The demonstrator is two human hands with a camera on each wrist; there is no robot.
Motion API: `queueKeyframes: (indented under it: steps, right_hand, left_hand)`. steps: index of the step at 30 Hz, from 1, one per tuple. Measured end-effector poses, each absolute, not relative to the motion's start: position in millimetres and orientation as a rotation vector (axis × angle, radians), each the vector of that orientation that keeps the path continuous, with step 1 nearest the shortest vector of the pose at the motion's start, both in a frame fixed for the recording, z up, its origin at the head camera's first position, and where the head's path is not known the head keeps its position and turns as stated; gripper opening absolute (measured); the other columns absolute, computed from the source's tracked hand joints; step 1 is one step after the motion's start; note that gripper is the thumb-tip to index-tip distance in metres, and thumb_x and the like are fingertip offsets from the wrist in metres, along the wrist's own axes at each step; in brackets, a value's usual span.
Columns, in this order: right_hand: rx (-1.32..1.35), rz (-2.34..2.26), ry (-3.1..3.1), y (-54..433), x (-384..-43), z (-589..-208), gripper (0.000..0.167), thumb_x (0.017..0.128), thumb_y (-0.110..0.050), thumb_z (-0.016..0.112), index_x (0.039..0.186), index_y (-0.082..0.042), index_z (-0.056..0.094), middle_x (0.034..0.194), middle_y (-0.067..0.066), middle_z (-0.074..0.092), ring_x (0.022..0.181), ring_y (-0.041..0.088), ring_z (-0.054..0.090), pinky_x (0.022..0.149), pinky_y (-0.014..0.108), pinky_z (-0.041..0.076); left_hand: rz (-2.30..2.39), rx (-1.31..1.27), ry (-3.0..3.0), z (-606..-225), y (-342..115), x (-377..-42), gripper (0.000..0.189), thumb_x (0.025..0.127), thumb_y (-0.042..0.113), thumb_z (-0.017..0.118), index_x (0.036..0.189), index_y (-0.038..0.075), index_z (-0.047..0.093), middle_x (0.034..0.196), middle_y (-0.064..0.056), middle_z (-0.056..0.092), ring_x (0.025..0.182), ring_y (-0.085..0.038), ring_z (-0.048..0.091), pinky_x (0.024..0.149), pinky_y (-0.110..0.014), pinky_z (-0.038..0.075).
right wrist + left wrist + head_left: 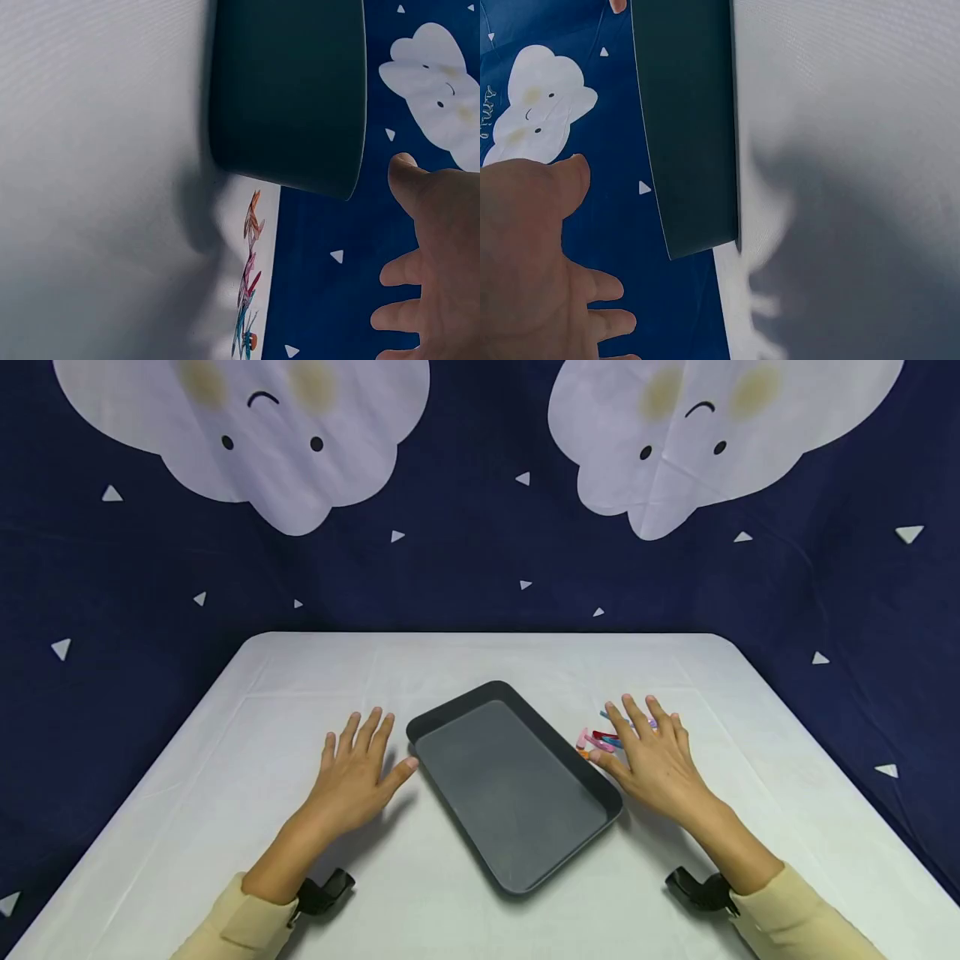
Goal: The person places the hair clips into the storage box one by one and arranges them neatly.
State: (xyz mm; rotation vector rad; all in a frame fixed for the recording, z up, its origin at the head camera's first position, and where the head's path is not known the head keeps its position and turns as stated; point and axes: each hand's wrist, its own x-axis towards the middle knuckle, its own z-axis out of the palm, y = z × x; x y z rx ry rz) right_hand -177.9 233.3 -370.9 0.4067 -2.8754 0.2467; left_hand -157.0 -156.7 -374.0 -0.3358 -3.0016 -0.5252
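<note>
A dark grey rectangular tray [517, 797] lies at an angle on the white table, with nothing in it. My left hand [358, 781] is held over the table to its left, fingers spread and thumb tip close by the tray's left corner. On the other side, my right hand [656, 768] hovers palm down with spread fingers, holding nothing. A small pile of colourful clip-like pieces [600, 742], in pink, red, blue, orange and purple, lies beside the tray's right edge, partly hidden under the right hand. In the right wrist view these pieces [251, 285] lie past the tray's end.
The white tabletop [187, 827] has rounded far corners. Behind it hangs a dark blue cloth [465, 585] printed with clouds and small white triangles. A black wrist camera [326, 893] sits at the left sleeve, another black camera [697, 889] at the right.
</note>
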Motion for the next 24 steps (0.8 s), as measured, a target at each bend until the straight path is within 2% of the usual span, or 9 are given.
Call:
queueKeyframes:
  steps: [15,24]
  right_hand:
    - [0.419,0.305,-2.852,235.0,-178.4,-370.1,0.071,0.091,-0.052,0.053,0.146,-0.010,0.035,0.151,0.024,0.030,0.141,0.047,0.015,0.106,0.068,0.011]
    - [0.437,0.364,-2.821,237.7,-179.2,-370.7,0.068,0.091,-0.048,0.055,0.144,-0.008,0.038,0.149,0.024,0.032,0.139,0.047,0.019,0.106,0.067,0.012]
  left_hand:
    - [-0.642,-0.437,-2.912,-376.9,-154.1,-159.6,0.080,0.092,0.055,0.049,0.151,0.010,0.018,0.158,-0.012,0.017,0.145,-0.037,0.008,0.111,-0.061,0.008]
    - [-0.727,-0.445,-2.829,-379.3,-153.1,-164.8,0.079,0.090,0.048,0.057,0.149,0.007,0.024,0.154,-0.014,0.026,0.141,-0.039,0.017,0.108,-0.060,0.016]
